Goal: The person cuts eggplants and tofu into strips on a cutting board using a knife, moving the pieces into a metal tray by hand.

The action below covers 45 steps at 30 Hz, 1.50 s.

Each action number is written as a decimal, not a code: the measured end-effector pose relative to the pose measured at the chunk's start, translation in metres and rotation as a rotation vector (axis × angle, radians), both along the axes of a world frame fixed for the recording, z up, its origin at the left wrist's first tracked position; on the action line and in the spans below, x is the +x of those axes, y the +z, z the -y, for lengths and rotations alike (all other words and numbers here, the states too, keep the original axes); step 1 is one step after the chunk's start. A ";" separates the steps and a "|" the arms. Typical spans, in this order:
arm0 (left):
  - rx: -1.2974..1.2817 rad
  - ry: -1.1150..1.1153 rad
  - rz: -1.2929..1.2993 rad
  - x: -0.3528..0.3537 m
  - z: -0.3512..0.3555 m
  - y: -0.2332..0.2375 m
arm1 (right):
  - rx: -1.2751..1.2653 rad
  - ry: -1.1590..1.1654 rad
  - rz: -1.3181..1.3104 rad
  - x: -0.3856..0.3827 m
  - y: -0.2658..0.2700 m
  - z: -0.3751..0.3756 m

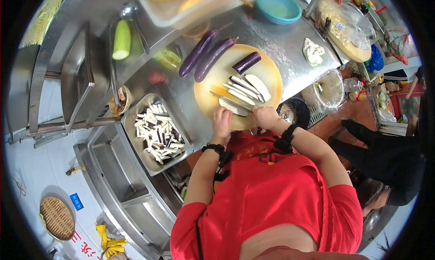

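On the round cutting board (206, 97), my right hand (265, 117) is closed around the handle of a knife (233, 101). The blade lies along a pale eggplant slice (232, 107) near the board's front edge. My left hand (222, 121) rests on the near end of that slice, its fingers bent and pressed down. Behind the knife are cut eggplant strips (242, 92), a wide white slice (258, 87) and a purple eggplant chunk (247, 63). Two whole eggplants (213, 60) lie at the board's far left. A metal tray (156, 171) to the left holds many eggplant strips.
A steel sink (106, 155) is at lower left. A light green gourd (121, 40) lies on the left shelf. Farther back stand a blue bowl (278, 8) and a plastic bin (181, 22). A crumpled white cloth (312, 51) is at right. Another person in black (385, 155) stands far right.
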<state>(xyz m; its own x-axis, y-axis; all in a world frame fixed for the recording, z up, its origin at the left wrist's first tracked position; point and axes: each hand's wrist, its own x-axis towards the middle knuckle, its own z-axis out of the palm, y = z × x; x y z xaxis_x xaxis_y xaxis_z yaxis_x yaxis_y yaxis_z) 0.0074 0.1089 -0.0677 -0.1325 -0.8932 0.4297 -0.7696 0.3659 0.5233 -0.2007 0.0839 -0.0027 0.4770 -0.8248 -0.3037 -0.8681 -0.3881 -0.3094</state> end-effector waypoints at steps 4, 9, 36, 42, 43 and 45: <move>0.012 -0.008 -0.009 0.001 0.001 0.001 | -0.004 -0.032 0.016 -0.006 0.025 -0.002; -0.042 0.048 0.044 -0.001 -0.001 -0.005 | 0.034 -0.041 0.063 -0.004 0.008 -0.011; -0.170 -0.025 -0.079 -0.011 0.093 0.129 | -0.023 0.118 0.157 -0.008 0.019 -0.017; 0.163 -0.768 0.450 -0.088 0.124 0.087 | 0.044 0.111 0.040 -0.004 0.012 -0.020; 0.162 -0.755 0.520 -0.096 0.124 0.079 | 0.020 0.115 0.084 -0.004 0.010 -0.021; 0.117 -0.714 0.608 -0.109 0.121 0.071 | 0.017 0.083 0.143 -0.004 0.003 -0.023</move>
<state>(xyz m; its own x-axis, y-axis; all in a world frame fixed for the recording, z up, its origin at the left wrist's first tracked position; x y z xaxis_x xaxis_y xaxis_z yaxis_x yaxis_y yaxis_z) -0.1014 -0.0118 0.0030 -0.8368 -0.5471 0.0201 -0.5364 0.8267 0.1695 -0.2042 0.1067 0.0005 0.5823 -0.7764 -0.2410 -0.7801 -0.4501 -0.4345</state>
